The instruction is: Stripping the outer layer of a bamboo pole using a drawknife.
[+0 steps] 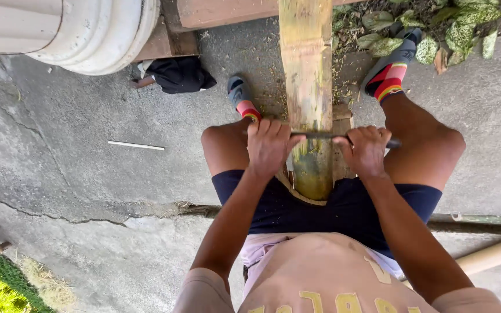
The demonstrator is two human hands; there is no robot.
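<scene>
At far left a white ribbed column base (88, 35) stands on the cracked concrete floor (76, 174), with a black cloth bundle (180, 74) and a thin white stick (136, 145) near it. The left hand (269, 146) is curled tight around one end of a dark metal blade (326, 135). The blade lies across a long bamboo plank (307, 87) running between the person's knees. The right hand (366, 150) is fisted around the blade's other end. Green leaves (447, 29) lie at upper right.
</scene>
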